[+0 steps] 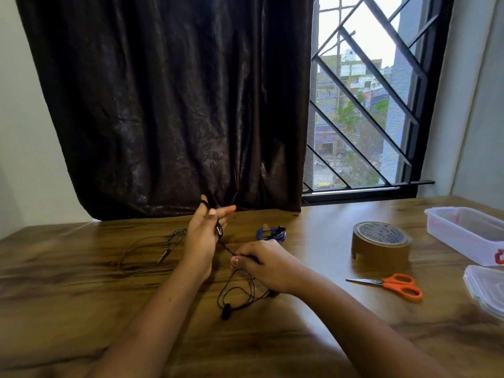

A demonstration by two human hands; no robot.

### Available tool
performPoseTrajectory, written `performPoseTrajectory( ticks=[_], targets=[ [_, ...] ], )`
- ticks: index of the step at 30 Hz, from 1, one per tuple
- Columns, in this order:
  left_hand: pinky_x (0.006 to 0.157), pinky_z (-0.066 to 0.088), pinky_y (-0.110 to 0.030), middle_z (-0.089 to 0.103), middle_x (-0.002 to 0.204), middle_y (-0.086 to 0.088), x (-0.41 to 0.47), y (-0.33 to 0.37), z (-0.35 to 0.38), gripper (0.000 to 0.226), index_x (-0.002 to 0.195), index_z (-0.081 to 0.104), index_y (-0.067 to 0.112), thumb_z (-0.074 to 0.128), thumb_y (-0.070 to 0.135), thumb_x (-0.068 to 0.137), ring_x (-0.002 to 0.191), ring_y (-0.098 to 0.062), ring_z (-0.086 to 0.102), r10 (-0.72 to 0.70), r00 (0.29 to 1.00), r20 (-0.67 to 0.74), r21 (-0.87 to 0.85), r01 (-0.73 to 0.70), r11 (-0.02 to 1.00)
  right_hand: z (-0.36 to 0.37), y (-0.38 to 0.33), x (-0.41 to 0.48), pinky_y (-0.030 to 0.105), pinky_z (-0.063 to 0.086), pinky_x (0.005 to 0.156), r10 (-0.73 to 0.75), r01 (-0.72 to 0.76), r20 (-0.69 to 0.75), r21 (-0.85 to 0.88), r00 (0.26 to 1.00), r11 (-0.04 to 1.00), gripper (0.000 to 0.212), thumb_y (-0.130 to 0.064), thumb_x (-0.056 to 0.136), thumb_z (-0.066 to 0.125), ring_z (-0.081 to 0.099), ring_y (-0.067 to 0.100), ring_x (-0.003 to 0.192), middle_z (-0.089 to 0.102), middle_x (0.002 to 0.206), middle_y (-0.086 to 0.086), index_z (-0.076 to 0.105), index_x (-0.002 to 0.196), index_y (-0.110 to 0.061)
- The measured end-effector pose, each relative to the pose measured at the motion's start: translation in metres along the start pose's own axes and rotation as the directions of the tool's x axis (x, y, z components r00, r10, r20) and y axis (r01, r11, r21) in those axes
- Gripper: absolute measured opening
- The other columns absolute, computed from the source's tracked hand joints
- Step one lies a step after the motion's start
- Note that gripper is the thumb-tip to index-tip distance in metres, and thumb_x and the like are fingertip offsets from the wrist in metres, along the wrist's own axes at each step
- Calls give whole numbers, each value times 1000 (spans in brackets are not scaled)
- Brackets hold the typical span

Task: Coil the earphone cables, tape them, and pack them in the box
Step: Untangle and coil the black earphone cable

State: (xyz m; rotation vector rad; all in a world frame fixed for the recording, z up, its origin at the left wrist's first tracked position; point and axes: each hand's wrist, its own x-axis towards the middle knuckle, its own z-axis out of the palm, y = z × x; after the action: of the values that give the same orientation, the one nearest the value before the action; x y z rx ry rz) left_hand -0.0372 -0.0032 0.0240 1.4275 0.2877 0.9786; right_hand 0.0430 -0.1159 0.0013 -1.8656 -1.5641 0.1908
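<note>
A black earphone cable [236, 290] runs from my left hand [203, 236] down to loose loops on the wooden table. My left hand is raised with fingers spread, and the cable is wound over its fingers with the thumb pressing it. My right hand [263, 264] pinches the cable just below, near the table. A second dark earphone cable [147, 251] lies loose at the left. A blue coiled cable [272, 232] lies behind my right hand. The brown tape roll [381, 242] stands to the right. The clear plastic box [466, 231] sits at the far right.
Orange-handled scissors [392, 285] lie in front of the tape roll. A clear lid [488, 287] rests at the right edge. A dark curtain [174, 105] and a barred window [362, 105] stand behind the table [81, 309].
</note>
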Motion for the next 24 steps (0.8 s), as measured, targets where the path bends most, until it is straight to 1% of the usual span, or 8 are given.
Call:
performPoseTrajectory(
  ticks=[3,5,7,10,13,17,20,24],
  targets=[
    [87,40,-13,61,101,14,-6,-1,3,42,142,27,30,32,16,102,94,7,54,6,988,153,391,-67,918,-11,-5,-2,11,38,62,-59,57,-60,-46,996,997,12,-32,94,55,55,-3,65,56,70,-18,61,85,-35],
    [79,44,-12,58,104,13,-6,-5,5,44,143,28,29,36,17,101,92,3,56,-83,961,262,447,-45,893,-21,-5,-4,4,36,62,-100,90,-149,-69,984,994,10,-27,92,59,55,-10,69,56,71,-21,69,94,-25],
    [75,53,-28,64,89,-2,-7,-8,5,39,139,41,17,35,15,101,77,-11,63,-191,907,375,426,15,905,-33,-3,-5,4,37,62,-117,105,-256,-60,960,993,6,-23,87,66,57,-8,71,59,69,-21,72,89,-22],
    [77,55,-38,47,53,0,-15,-4,8,32,122,56,11,32,20,102,43,-12,45,-323,813,483,363,150,920,-47,4,-9,7,40,59,-125,157,-454,33,882,987,7,-15,84,69,58,-3,65,61,65,-25,69,81,-21],
    [59,52,-30,34,48,1,-25,6,15,36,102,66,17,31,25,101,38,-10,30,-370,760,534,212,304,929,-50,10,-10,11,44,59,-124,185,-544,59,830,981,8,-14,87,66,60,4,67,65,73,-10,67,82,-20],
    [47,46,-26,28,40,3,-31,13,22,31,101,59,3,38,25,95,29,-7,25,-391,668,633,74,450,890,-43,12,-9,12,44,56,-88,174,-604,85,792,981,12,-15,89,63,57,6,65,63,77,-6,67,81,-22],
    [44,42,-25,27,38,5,-28,12,20,40,107,55,-2,44,31,87,28,-6,22,-380,679,628,6,484,875,-41,14,-9,16,49,54,24,144,-592,234,805,961,15,-16,93,59,56,4,62,61,75,-1,65,80,-21],
    [42,39,-23,26,38,5,-26,13,21,40,93,66,4,41,34,90,27,-5,21,-351,705,616,-82,501,862,-36,27,-6,18,43,60,27,19,-580,73,814,997,20,-25,94,55,57,1,67,62,70,-13,60,77,-34]
  ],
)
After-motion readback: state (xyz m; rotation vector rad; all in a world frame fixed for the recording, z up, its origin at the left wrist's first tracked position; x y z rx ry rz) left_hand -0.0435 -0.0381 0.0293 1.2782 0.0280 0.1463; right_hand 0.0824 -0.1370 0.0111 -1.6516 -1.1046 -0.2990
